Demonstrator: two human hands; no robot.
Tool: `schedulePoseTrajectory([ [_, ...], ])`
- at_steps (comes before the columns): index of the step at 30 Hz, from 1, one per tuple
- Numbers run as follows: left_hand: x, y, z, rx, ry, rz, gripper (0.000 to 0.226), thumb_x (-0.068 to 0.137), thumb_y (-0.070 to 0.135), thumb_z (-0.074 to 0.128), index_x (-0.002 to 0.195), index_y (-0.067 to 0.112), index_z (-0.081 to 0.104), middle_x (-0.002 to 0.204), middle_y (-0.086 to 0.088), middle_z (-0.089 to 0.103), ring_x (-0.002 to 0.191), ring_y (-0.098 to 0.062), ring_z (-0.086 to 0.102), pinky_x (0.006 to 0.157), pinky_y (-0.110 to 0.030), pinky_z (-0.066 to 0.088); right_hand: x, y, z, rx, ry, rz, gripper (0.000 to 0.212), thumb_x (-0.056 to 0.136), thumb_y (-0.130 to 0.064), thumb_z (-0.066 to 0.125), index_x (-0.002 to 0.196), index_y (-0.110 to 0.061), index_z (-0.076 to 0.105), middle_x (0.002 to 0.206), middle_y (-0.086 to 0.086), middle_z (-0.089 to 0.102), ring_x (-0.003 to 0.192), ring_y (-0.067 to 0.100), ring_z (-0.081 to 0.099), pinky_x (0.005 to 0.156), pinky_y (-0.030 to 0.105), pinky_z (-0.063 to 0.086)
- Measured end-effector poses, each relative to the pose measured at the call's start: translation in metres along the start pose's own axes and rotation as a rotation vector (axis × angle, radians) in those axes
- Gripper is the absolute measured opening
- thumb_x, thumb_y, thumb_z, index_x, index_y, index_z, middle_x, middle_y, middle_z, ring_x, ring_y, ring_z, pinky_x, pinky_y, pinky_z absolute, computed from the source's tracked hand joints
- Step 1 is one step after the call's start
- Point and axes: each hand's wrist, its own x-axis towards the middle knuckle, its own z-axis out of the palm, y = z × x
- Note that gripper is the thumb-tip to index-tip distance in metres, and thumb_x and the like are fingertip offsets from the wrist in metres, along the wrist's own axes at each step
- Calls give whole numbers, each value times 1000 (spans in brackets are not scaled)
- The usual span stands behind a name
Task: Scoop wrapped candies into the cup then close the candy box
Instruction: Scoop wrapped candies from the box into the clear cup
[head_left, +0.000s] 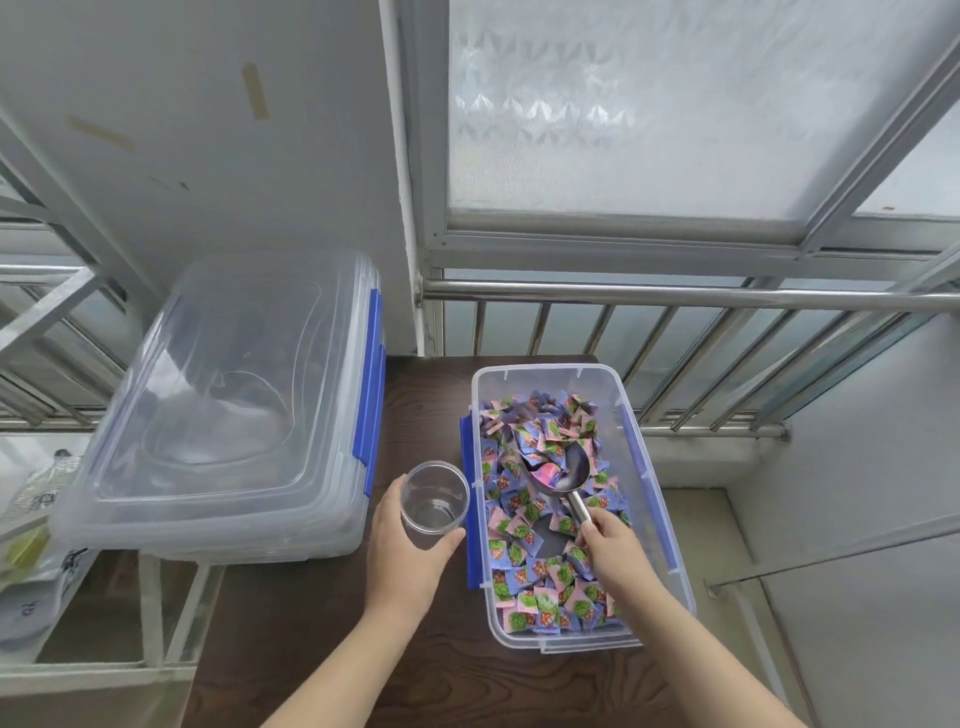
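An open clear candy box with blue latches sits on the dark wooden table, holding several wrapped candies in pink, blue and green. My right hand grips the handle of a metal scoop, whose bowl lies among the candies with a few inside. My left hand holds an empty clear plastic cup upright just left of the box. The box's clear lid with blue clips lies to the left, on a stack of clear containers.
A metal railing and frosted window run behind the table. At the far left a metal shelf frame holds bags and packets. To the right of the box the table ends above a lower floor.
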Motion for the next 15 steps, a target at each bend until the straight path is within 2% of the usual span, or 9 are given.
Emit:
schedulePoseTrajectory([
  [4,-2,3,0,41,-27,39,94,70,25,90,148,28,37,147,7,46,135,-14,44,108,-33,40,-3,9,-18,59,31,-5,25,101,-10,42,85,-9,61,68,6,47,52,15,35,50,27,27],
  [8,-2,5,-1,69,-31,53,94,71,27,89,149,29,36,148,7,46,135,-14,44,106,-34,42,-10,7,-35,82,40,-45,35,98,-11,47,63,-14,51,61,4,40,50,15,30,48,28,23],
  [12,1,7,-1,109,-39,78,94,71,28,89,149,32,35,148,10,45,135,-13,44,105,-35,45,-22,3,-42,-2,50,-169,37,101,-26,50,67,-15,56,58,-2,44,51,13,35,42,17,27],
  [15,3,9,0,121,-57,100,93,73,28,88,149,31,35,148,11,44,135,-11,43,104,-31,42,-27,-1,-49,-32,34,-242,35,100,-29,51,75,-8,64,57,-3,46,52,12,37,53,28,31],
])
